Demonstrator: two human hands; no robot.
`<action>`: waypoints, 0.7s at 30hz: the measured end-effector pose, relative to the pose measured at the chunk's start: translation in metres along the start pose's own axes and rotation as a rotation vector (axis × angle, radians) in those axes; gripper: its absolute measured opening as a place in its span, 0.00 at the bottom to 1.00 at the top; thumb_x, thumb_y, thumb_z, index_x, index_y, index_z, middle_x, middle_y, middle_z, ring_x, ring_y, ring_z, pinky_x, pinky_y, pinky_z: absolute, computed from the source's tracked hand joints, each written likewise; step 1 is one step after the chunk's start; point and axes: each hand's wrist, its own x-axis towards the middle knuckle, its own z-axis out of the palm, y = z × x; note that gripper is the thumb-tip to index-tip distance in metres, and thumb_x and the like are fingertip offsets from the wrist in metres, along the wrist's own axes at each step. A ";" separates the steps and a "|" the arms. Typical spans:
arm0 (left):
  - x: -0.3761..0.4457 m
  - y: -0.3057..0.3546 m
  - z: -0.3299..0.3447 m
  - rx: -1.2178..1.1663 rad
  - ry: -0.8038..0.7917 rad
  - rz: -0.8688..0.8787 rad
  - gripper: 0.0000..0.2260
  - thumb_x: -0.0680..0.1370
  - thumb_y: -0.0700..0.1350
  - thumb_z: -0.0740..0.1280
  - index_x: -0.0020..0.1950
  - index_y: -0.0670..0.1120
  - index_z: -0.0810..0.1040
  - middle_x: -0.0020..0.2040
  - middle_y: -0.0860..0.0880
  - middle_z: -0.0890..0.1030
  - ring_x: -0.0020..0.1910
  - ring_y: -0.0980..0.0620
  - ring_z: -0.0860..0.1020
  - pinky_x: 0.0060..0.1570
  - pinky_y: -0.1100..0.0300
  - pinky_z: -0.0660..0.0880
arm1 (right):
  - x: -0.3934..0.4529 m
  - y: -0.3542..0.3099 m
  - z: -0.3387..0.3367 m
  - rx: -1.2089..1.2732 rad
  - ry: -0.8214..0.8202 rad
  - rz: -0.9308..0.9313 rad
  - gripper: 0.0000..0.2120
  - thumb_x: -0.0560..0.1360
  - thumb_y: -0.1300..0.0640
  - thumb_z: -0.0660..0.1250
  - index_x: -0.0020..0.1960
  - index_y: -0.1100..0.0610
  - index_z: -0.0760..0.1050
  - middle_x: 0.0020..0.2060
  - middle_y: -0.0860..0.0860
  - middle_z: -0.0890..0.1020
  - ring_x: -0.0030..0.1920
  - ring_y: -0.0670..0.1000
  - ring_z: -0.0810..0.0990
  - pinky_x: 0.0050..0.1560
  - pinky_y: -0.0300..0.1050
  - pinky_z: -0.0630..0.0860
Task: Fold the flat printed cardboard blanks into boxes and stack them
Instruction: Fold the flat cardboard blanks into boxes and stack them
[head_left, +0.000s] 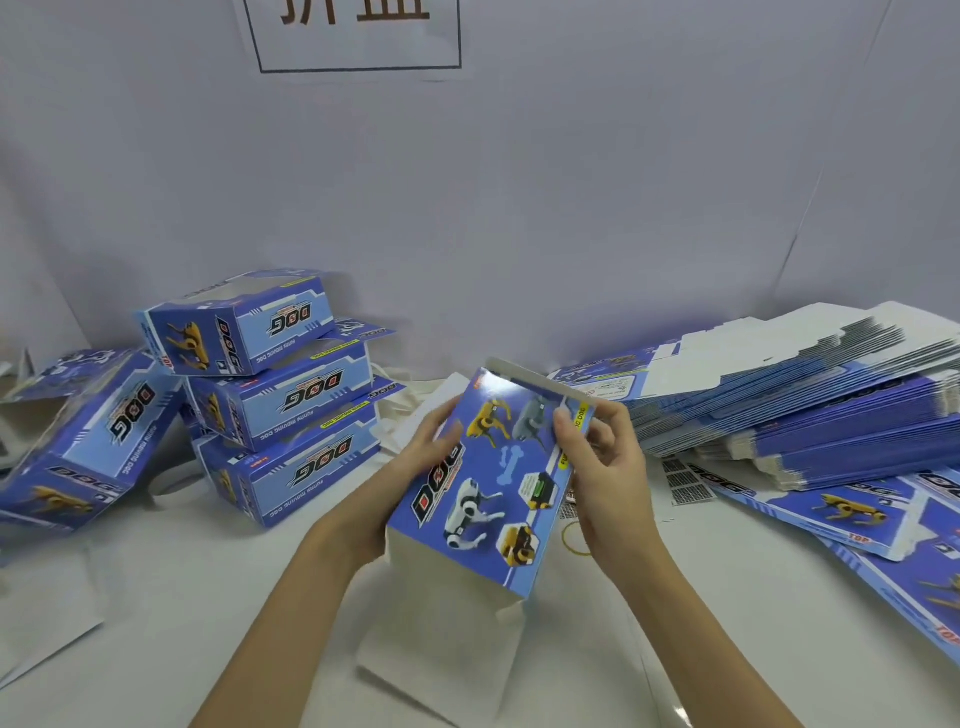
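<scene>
A half-formed box (483, 478) is held above the middle of the table (727, 613), printed face up — tilted so its far flap can be worked. The left hand (415, 467) is wrapped round its left side to steady it; the right hand (602, 457) pinches the right edge. Finished boxes (280, 395) are stacked toward the far left edge, flat blanks (810, 410) along the right — each within reach.
</scene>
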 end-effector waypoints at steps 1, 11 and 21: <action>0.007 -0.009 0.000 0.031 -0.004 -0.042 0.32 0.84 0.56 0.61 0.83 0.41 0.58 0.55 0.60 0.86 0.51 0.58 0.85 0.40 0.74 0.76 | 0.001 -0.003 -0.002 -0.005 -0.025 0.032 0.16 0.79 0.45 0.75 0.57 0.53 0.74 0.48 0.56 0.84 0.47 0.55 0.87 0.41 0.51 0.82; 0.011 -0.009 0.001 0.276 -0.004 0.134 0.61 0.64 0.79 0.68 0.80 0.42 0.47 0.75 0.51 0.59 0.71 0.67 0.64 0.64 0.78 0.63 | 0.009 -0.014 -0.019 -0.060 -0.185 0.283 0.11 0.82 0.46 0.69 0.57 0.53 0.77 0.52 0.59 0.82 0.49 0.53 0.83 0.52 0.53 0.74; 0.001 -0.001 0.011 -0.052 0.124 0.082 0.26 0.77 0.22 0.63 0.67 0.47 0.67 0.50 0.58 0.74 0.36 0.78 0.77 0.38 0.77 0.72 | -0.007 -0.006 0.009 -0.095 -0.156 0.219 0.16 0.82 0.38 0.65 0.59 0.45 0.85 0.57 0.48 0.88 0.56 0.49 0.87 0.48 0.41 0.83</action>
